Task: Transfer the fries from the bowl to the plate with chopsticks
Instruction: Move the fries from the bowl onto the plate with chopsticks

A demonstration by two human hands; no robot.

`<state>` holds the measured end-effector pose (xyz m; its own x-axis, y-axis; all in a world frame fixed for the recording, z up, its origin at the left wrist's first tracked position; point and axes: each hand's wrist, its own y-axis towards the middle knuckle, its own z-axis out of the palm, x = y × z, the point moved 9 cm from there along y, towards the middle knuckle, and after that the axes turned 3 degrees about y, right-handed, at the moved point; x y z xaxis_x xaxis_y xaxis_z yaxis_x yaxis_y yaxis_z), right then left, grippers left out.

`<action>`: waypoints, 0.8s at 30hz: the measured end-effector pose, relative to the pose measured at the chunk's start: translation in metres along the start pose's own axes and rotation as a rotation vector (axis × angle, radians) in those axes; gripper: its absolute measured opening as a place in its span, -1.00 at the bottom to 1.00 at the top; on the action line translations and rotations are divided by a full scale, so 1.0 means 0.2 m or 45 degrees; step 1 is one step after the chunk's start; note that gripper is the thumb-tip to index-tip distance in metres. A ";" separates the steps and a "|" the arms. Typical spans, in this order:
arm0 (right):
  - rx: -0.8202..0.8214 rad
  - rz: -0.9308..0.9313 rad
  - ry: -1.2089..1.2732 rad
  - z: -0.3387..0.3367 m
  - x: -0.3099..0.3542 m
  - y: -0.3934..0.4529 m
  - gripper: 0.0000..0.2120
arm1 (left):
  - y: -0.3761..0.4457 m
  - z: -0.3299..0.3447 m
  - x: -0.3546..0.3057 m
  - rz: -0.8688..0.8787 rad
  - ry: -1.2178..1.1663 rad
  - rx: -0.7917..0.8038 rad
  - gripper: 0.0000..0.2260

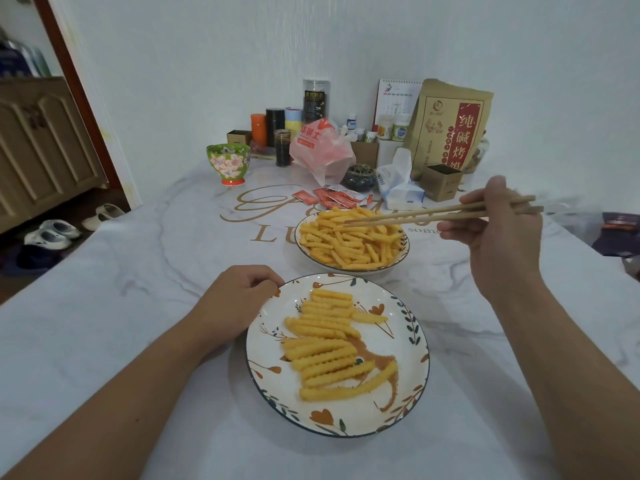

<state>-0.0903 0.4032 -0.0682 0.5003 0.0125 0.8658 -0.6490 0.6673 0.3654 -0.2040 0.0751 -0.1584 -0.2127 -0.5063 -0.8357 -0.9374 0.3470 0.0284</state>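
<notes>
A white bowl (304,253) with a dark rim, heaped with crinkle-cut fries (349,242), stands mid-table. Nearer me lies a white plate (401,403) with a leaf and flower pattern, holding several fries (323,344) laid in rows. My right hand (498,237) grips a pair of wooden chopsticks (433,213); their tips reach left over the top of the bowl's fries and hold nothing that I can see. My left hand (239,306) rests against the plate's upper-left rim with fingers curled on the edge.
Red sauce packets (332,197) lie just behind the bowl. A green floral bowl (228,162), a pink plastic bag (320,150), a tissue pack (398,188), a brown paper bag (448,126), jars and boxes crowd the table's far end. Shoes (52,233) lie on the floor, left.
</notes>
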 end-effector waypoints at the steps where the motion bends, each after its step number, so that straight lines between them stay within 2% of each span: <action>1: 0.001 -0.006 -0.019 0.01 0.00 -0.01 -0.61 | 0.00 0.00 0.00 0.004 0.003 0.013 -0.77; 8: 0.178 0.013 -0.187 0.17 -0.06 -0.08 -0.57 | -0.02 0.01 0.01 0.008 -0.008 0.043 -0.79; 15: 0.229 -0.010 -0.233 0.21 -0.07 -0.10 -0.56 | 0.02 0.01 0.02 0.040 0.040 0.044 -0.79; 20: 0.111 0.011 -0.025 0.13 -0.04 -0.06 -0.53 | 0.02 0.00 0.01 0.030 -0.034 -0.006 -0.72; 24: 0.344 0.112 0.111 0.20 -0.05 -0.08 -0.53 | 0.04 -0.08 0.05 -0.016 -0.261 -0.143 -0.68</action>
<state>-0.1082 0.3619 -0.0698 0.4752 0.1328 0.8698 -0.8152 0.4384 0.3784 -0.2186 0.0610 -0.1569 -0.1510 -0.3350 -0.9301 -0.9669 0.2456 0.0685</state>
